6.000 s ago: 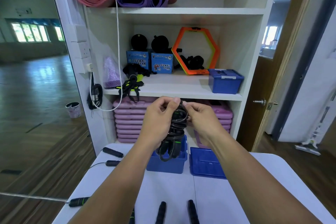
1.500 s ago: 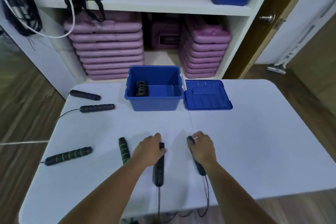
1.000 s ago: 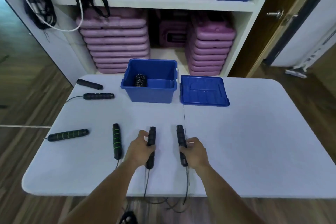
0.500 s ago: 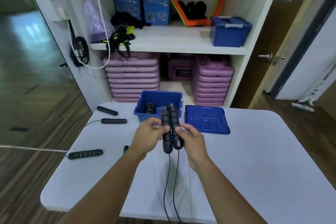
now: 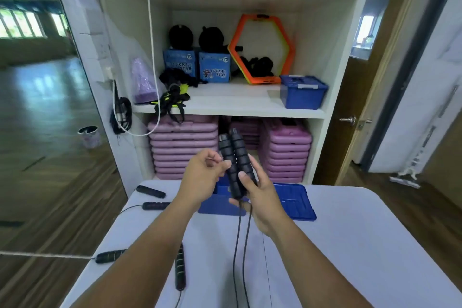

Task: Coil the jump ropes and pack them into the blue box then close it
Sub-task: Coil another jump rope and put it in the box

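White rectangular tabletop, rounded corners, thin seam running front to back down the middle. At 12 o'clock sits a blue plastic box, mostly hidden, w/ a flat blue plastic lid lying right beside it twd 1 o'clock. L side: plain black foam handle at 11 o'clock, second plain black handle just nearer at 10 w/ thin cord trailing off the L edge; green-ringed black handle at 8 by the edge, another green-ringed handle at 7, pointing front to back, cord at its near end.
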Demonstrator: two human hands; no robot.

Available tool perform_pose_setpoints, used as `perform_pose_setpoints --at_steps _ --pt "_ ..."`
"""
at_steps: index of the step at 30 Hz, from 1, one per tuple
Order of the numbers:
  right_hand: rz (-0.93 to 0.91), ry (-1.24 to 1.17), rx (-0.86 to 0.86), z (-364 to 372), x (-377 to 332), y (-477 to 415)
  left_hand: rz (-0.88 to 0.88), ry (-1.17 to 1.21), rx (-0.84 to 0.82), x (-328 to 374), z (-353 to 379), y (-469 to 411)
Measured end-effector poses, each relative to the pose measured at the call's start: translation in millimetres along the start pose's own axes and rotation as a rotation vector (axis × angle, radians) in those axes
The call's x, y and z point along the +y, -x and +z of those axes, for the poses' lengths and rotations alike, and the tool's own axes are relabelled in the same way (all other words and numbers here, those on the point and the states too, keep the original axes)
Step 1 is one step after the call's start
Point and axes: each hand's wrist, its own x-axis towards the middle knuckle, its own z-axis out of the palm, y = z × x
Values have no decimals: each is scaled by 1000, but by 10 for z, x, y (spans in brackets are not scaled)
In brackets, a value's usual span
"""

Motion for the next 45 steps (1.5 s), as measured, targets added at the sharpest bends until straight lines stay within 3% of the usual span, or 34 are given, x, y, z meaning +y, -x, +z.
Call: perform_pose_setpoints --at_steps 3,6,8,13,17,20,31,35,40,45 --pt "28 9 17 -9 -87 -21 270 -449 -28 34 -106 -79" --pt "85 30 -2 -44 -176 -49 683 -918 -14 14 -209 -198" --pt "106 69 -42 -59 -239 -72 867 -1120 -29 27 -253 -310" --pt "162 170 -128 -93 -360 -125 1234 -1333 -182 255 -366 -625" --pt "160 162 -154 -132 -473 -152 1451 -1274 -345 487 -417 -737" --pt "167 137 -176 -157 -554 -163 1436 -1266 -450 593 -456 -794" --pt "160 198 -224 -138 -630 -204 1336 -1374 -455 610 -547 -854" --pt "155 276 -242 -115 -641 -220 1072 -1487 -566 669 -559 -800" --pt "155 336 -256 -73 -681 -243 836 -1282 -639 613 -590 -736" --pt "122 389 -244 -143 -735 -271 629 -1126 -592 435 -775 -786"
